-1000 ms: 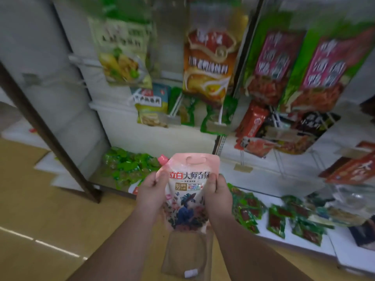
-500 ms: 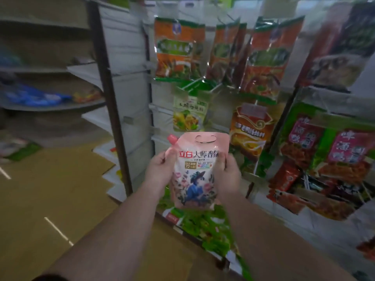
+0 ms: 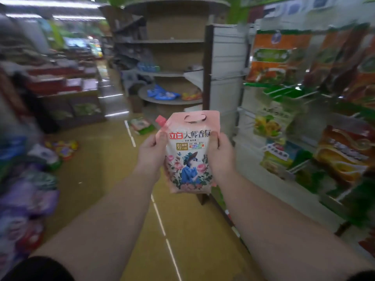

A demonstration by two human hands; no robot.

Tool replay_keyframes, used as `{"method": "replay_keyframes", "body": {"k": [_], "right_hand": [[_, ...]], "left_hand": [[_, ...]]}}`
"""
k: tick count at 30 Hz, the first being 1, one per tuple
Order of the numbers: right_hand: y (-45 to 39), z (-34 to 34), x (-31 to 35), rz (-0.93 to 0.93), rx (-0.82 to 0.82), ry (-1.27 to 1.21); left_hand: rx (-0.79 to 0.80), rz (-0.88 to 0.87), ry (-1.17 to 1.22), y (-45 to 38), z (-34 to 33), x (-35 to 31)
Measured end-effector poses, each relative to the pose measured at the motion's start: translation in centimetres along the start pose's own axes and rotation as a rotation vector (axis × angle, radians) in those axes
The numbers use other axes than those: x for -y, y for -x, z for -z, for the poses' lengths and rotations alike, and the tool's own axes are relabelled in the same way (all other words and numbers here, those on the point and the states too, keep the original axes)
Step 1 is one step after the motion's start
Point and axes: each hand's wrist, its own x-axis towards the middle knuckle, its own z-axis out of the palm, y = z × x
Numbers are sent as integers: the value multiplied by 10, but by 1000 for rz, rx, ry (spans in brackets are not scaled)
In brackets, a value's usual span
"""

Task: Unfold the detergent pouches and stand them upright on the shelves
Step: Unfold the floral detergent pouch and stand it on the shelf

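In the centre of the frame the person holds a pink detergent pouch upright in the air with both hands. The left hand grips its left edge and the right hand grips its right edge, thumbs on the printed front. A red cap sits at the upper left corner of the pouch. At the right of the frame hang blurred snack packets, and round shelves stand in the upper centre above the yellow floor
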Motion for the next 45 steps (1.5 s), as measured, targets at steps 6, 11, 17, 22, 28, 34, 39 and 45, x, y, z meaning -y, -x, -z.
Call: {"method": "replay_keyframes", "body": {"k": [6, 11, 17, 22, 28, 34, 39, 45], "right_hand": [[36, -63, 58, 43, 191, -127], [64, -114, 111, 35, 395, -221], [118, -186, 164, -31, 622, -345], [185, -249, 209, -130, 814, -440], [279, -318, 259, -202, 982, -505], [382, -383, 303, -200, 1085, -508], [461, -428, 336, -165, 1144, -480], [556, -475, 380, -163, 1269, -490]], "left_hand": [[-228, -63, -53, 21, 83, -44], [-394, -147, -69, 40, 153, -70], [-550, -218, -35, 73, 246, -91], [-666, -223, -2, 107, 332, -107], [-818, -209, -45, 154, 442, -123], [-939, -230, 6, 201, 540, -131], [-1038, -225, -27, 243, 624, -130], [-1136, -273, 33, 289, 705, -135]]}}
